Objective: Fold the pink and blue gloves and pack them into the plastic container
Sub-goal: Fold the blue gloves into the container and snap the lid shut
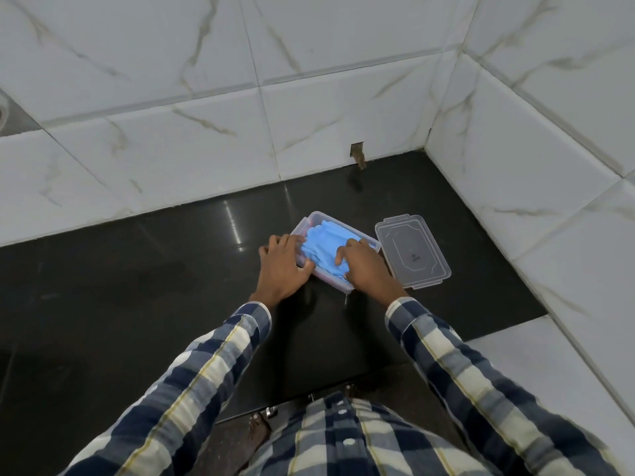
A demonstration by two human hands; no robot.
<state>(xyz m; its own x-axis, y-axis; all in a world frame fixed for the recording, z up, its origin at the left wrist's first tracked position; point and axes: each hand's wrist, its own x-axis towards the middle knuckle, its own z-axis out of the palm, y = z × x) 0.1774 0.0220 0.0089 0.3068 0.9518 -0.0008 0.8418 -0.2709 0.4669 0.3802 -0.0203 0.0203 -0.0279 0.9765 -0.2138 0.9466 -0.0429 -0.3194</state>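
Now, countertop [137, 286]: dark polished stone, bounded by marble-look wall tiles at 12 and 3 o'clock; all the work sits near its middle.
Clear plastic container [372, 247]: a shallow rectangular tub lying aslant on the stone, open on top, just at 9 o'clock of its lid.
Lid [412, 250]: flat on the counter, apart from the tub, not yet fitted.
Blue gloves [324, 243]: bunched inside the tub, filling most of it and standing a little proud of the rim.
Pink gloves [326, 278]: only a pinkish tinge shows through the near wall under the blue; they seem already packed, though this cannot be told for sure.
Left hand [281, 266]: at the tub's 9 o'clock end, fingers spread and curled over the rim, steadying it and touching the blue.
Right hand [367, 267]: at the 4 o'clock side, fingers bent, tips pressing the blue down, gripping nothing.
Step in hand: tamping the last gloves flat, packing nearly done.
Next move: likely tucking stray edges below the rim so the lid could seat.
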